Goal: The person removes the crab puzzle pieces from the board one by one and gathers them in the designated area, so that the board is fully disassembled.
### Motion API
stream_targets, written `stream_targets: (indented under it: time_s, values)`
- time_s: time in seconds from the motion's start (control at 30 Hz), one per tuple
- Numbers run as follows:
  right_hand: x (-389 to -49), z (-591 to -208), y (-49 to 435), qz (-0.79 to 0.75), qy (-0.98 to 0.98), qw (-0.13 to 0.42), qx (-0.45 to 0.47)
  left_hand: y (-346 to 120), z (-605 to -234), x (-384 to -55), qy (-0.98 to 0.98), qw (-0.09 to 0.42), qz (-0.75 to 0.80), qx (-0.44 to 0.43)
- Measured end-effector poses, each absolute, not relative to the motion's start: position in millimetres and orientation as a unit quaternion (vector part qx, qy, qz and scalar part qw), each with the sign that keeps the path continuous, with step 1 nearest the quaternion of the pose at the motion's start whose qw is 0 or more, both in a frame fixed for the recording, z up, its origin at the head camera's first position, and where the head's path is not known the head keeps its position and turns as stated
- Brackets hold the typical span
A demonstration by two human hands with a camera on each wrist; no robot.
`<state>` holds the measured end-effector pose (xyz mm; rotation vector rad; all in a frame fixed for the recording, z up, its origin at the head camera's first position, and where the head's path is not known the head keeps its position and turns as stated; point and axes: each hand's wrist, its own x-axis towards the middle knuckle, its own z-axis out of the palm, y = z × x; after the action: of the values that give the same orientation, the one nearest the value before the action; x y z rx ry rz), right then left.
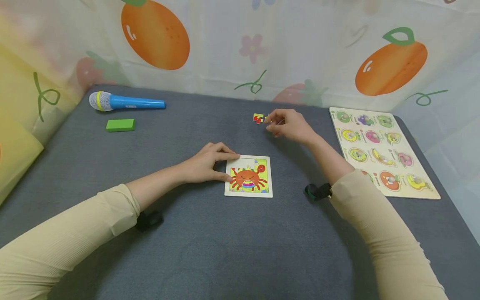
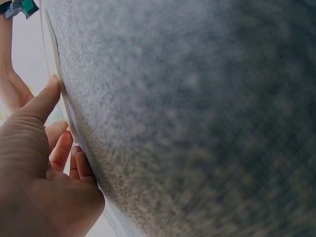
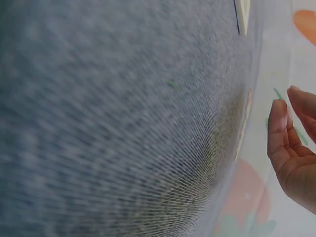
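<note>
Far left of the left hand, one ribbed-headed, smooth blue toy microphone lies beyond one green, flat-sided block. The left hand, thumb and forefinger spread wide, rests on the left side of one square, pale-rimmed crab puzzle; only the left wrist view shows its thin edge side-on. Ahead of the puzzle, one jigsaw piece lies just left of the right hand, whose fingers half-hide another scrap of yellow. The right wrist view shows that hand's narrow finger gap above the grey, grainy desk. Right of it lies one flat board with twelve fruit-like pictures.
</note>
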<state>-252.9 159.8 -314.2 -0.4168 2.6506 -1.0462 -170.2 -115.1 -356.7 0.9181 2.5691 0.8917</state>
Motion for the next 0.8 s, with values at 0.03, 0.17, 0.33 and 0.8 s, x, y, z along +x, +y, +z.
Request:
stream_targets:
  time_s: [0.03,0.17,0.33,0.8]
  values:
    - [-251,-314,159,-0.36,0.911,0.134,-0.148,-115,-357,-170,0.887,0.135,0.308,0.317]
    - [-244,-314,156,-0.357,0.906,0.149,-0.174,-115,-357,-170,0.886,0.135,0.31,0.319]
    - [-235,-315,153,-0.359,0.893,0.184,-0.198,-116,-356,-169,0.885,0.134,0.313,0.318]
    - [-212,-318,149,-0.339,0.872,0.251,-0.247,-115,-358,-170,0.885,0.134,0.314,0.316]
